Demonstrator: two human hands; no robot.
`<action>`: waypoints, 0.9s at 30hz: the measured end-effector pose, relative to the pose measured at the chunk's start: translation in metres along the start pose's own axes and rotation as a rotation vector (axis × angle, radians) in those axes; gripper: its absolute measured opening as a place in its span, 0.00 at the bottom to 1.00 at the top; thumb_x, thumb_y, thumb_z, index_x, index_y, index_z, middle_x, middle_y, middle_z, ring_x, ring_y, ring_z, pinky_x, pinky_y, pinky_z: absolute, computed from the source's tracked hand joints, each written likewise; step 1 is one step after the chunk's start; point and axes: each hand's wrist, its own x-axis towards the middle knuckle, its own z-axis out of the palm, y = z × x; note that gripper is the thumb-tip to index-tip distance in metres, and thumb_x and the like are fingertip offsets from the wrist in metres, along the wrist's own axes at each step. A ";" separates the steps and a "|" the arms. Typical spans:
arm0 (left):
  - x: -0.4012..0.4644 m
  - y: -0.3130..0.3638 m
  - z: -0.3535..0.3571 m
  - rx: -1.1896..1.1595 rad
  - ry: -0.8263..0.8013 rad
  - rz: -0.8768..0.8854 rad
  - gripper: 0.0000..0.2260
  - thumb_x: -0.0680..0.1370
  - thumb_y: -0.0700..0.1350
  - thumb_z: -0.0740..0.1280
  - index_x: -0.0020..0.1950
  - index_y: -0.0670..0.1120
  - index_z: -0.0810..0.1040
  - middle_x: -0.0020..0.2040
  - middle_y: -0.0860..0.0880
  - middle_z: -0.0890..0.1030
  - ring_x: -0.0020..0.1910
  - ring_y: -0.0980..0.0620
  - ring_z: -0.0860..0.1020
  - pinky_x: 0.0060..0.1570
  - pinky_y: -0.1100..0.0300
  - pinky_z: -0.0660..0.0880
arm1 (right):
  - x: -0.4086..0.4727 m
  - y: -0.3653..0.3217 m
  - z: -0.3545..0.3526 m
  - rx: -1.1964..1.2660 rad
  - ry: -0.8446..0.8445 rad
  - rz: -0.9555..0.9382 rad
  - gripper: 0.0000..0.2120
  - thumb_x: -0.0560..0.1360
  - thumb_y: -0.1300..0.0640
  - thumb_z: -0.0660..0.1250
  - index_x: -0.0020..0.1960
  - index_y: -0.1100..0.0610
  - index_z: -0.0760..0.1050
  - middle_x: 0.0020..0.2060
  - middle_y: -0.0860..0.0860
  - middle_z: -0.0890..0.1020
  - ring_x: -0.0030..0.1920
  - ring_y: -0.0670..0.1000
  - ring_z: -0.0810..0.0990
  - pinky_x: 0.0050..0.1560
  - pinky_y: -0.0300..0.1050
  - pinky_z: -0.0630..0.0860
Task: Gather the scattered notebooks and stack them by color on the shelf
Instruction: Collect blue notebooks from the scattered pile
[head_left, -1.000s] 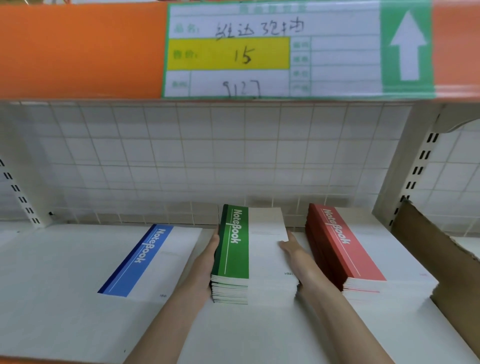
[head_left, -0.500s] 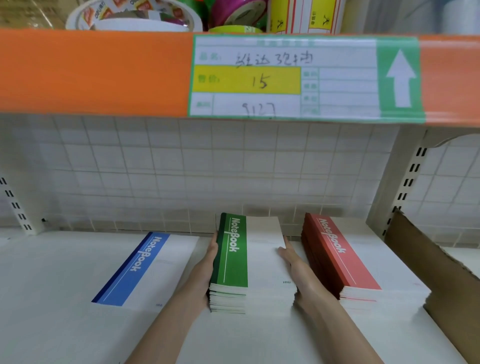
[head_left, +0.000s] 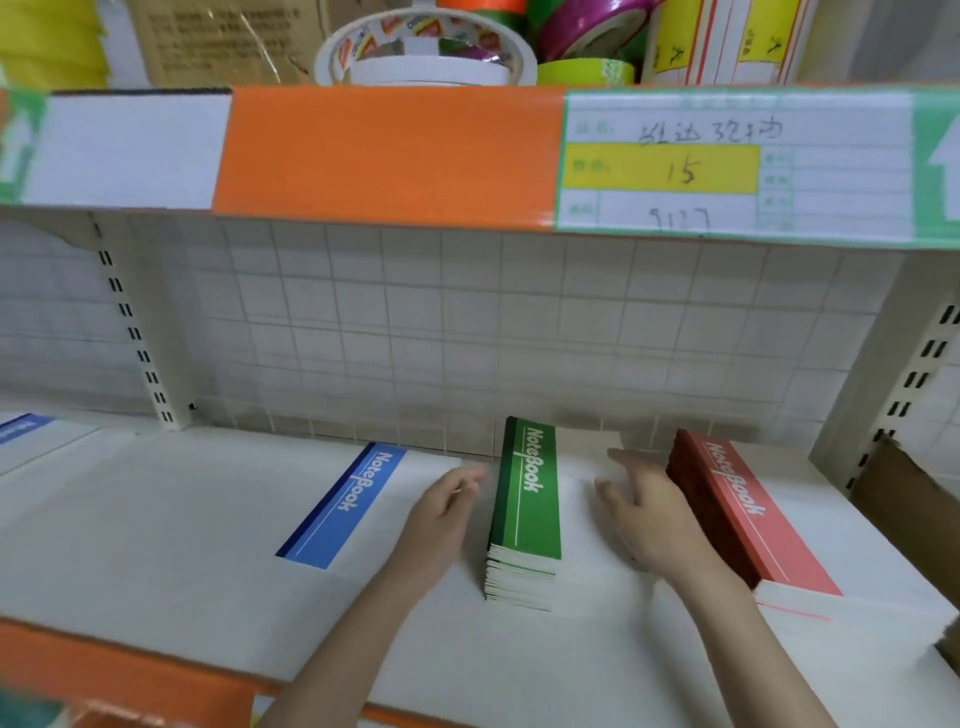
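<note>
Three notebook piles lie on the white shelf (head_left: 156, 545). A stack of green-spined notebooks (head_left: 524, 514) stands in the middle, a taller red-spined stack (head_left: 748, 525) is to its right, and a blue-spined notebook (head_left: 348, 504) lies flat to its left. My left hand (head_left: 441, 514) hovers just left of the green stack, fingers relaxed, holding nothing. My right hand (head_left: 649, 509) is over the white cover of the green stack, between it and the red stack, fingers loosely spread and blurred.
Another blue notebook (head_left: 21, 428) peeks in at the far left beyond the slotted upright (head_left: 135, 332). A brown cardboard piece (head_left: 909, 499) leans at the right. The orange shelf edge (head_left: 389, 156) with a price label (head_left: 727, 166) hangs overhead, tape rolls (head_left: 426, 52) on it.
Both hands have let go of the sides of the green stack and drawn slightly away. The view has swung left and up, showing more of the upper shelf.
</note>
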 end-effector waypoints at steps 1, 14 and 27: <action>-0.004 0.000 -0.008 0.127 0.002 0.039 0.10 0.83 0.46 0.57 0.60 0.58 0.73 0.61 0.59 0.75 0.62 0.62 0.72 0.60 0.70 0.68 | 0.000 -0.010 0.004 -0.077 -0.020 -0.042 0.22 0.80 0.54 0.59 0.73 0.57 0.63 0.73 0.56 0.64 0.70 0.57 0.67 0.67 0.46 0.64; -0.065 -0.025 -0.136 0.626 0.157 0.078 0.14 0.82 0.47 0.59 0.67 0.47 0.71 0.61 0.51 0.74 0.61 0.54 0.73 0.59 0.69 0.67 | -0.018 -0.129 0.123 -0.220 -0.247 -0.482 0.22 0.80 0.51 0.55 0.74 0.51 0.60 0.74 0.48 0.62 0.72 0.49 0.62 0.70 0.43 0.60; -0.139 -0.050 -0.301 1.138 0.221 -0.177 0.22 0.82 0.55 0.54 0.74 0.47 0.63 0.72 0.49 0.66 0.69 0.49 0.67 0.68 0.55 0.64 | -0.069 -0.250 0.256 -0.286 -0.456 -0.714 0.24 0.81 0.50 0.54 0.76 0.52 0.56 0.75 0.50 0.59 0.73 0.50 0.62 0.73 0.44 0.51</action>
